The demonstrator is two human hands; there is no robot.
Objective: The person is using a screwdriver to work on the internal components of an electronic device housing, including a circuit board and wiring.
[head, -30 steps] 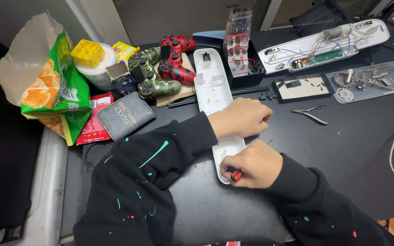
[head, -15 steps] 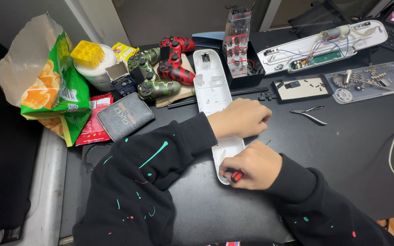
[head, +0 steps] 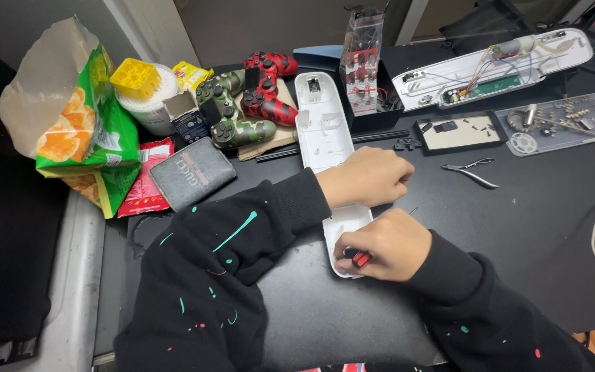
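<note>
The long white plastic casing [head: 328,148] lies lengthwise on the black table [head: 538,227], and the left hand [head: 366,177] rests curled across its middle, pinning it down. At the near end the right hand [head: 383,244] is clenched round a small red-and-black screwdriver [head: 357,258], tip hidden under the fingers, with small pliers [head: 475,172] lying off to the right

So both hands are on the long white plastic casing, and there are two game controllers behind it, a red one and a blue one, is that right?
Nearly. In the head view both the left hand and the right hand are on the long white casing, and two game controllers lie behind it. One is the red controller, but the other is a green camouflage controller, not blue.
</note>
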